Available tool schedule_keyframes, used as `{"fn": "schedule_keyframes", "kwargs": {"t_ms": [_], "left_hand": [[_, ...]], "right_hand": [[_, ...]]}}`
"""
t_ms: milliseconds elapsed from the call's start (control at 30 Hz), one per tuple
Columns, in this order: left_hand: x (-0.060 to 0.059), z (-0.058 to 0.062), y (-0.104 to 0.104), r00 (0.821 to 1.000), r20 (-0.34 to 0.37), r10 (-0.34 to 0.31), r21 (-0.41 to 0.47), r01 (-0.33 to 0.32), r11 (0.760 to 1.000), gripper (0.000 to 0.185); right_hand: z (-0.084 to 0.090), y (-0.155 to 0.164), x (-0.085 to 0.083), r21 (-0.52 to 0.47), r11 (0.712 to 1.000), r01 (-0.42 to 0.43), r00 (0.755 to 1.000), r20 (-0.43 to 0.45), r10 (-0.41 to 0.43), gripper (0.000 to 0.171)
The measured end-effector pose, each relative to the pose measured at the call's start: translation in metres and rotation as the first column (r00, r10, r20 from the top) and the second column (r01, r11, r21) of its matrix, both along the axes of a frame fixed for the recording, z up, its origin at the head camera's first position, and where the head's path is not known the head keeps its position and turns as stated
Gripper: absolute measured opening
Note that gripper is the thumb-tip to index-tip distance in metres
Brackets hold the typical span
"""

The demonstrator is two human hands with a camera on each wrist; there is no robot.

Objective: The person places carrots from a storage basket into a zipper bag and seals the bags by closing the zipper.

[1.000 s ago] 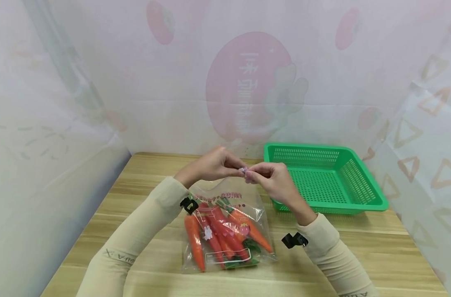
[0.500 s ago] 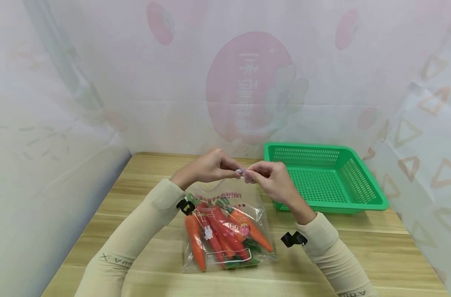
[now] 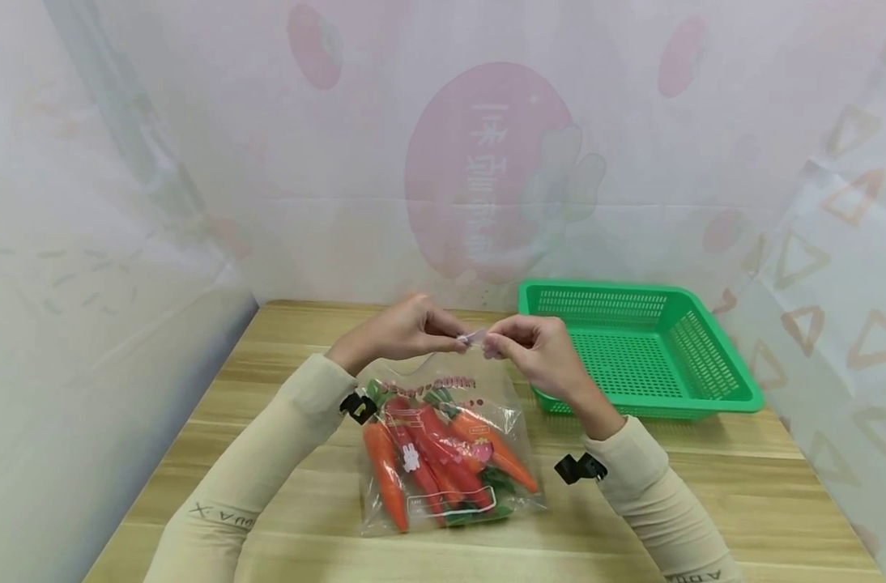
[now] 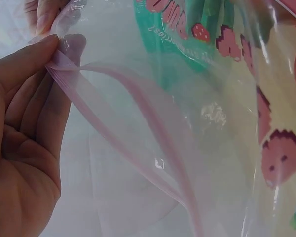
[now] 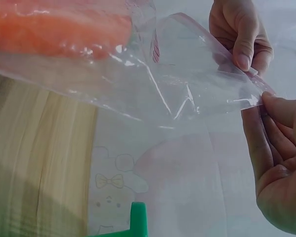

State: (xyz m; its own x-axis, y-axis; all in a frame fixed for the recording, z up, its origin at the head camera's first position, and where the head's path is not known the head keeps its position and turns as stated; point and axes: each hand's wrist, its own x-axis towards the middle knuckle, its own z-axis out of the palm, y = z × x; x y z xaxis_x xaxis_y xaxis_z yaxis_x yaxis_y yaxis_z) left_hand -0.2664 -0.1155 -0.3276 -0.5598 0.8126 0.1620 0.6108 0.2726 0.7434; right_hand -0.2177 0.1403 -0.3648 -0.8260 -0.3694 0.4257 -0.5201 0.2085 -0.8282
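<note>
A clear zip bag [image 3: 512, 421] printed with pink letters and a white bunny holds several orange carrots [image 3: 512, 460] and long red vegetables [image 3: 453, 457] with green leaves. My left hand [image 3: 406, 328] pinches the bag's top edge between thumb and fingers. Just right of it, my right hand [image 3: 534, 348] pinches the same edge close to its corner. In the left wrist view, the pink zip strips [image 4: 143, 111] stand apart in a narrow loop beside the left fingertips and meet again lower down. A taut stretch of clear film [image 5: 207, 94] shows below both hands in the right wrist view.
A green perforated basket [image 3: 734, 389] stands at the back right, close by the right hand. The bag lies on a wood-grain table [image 3: 705, 502]. Printed cloth [image 3: 341, 227] encloses the table at the back and both sides.
My left hand has slid a little to the left along the bag's top edge, widening the gap between the hands. The right hand stays nearly in place, still pinching.
</note>
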Motion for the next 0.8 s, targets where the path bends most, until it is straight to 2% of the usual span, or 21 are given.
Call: {"fn": "schedule_keyframes", "kwargs": {"t_ms": [467,800], "left_hand": [[0.003,0.004,-0.010,1.000,-0.015,-0.015,-0.009,0.015,1.000,0.018],[0.004,0.007,-0.018,0.999,-0.040,0.022,-0.055,-0.024,0.998,0.014]], "right_hand": [[0.002,0.004,0.000,-0.016,1.000,-0.010,1.000,0.023,0.010,0.010],[0.001,0.008,-0.002,-0.037,0.999,0.001,1.000,0.027,0.000,0.014]]}}
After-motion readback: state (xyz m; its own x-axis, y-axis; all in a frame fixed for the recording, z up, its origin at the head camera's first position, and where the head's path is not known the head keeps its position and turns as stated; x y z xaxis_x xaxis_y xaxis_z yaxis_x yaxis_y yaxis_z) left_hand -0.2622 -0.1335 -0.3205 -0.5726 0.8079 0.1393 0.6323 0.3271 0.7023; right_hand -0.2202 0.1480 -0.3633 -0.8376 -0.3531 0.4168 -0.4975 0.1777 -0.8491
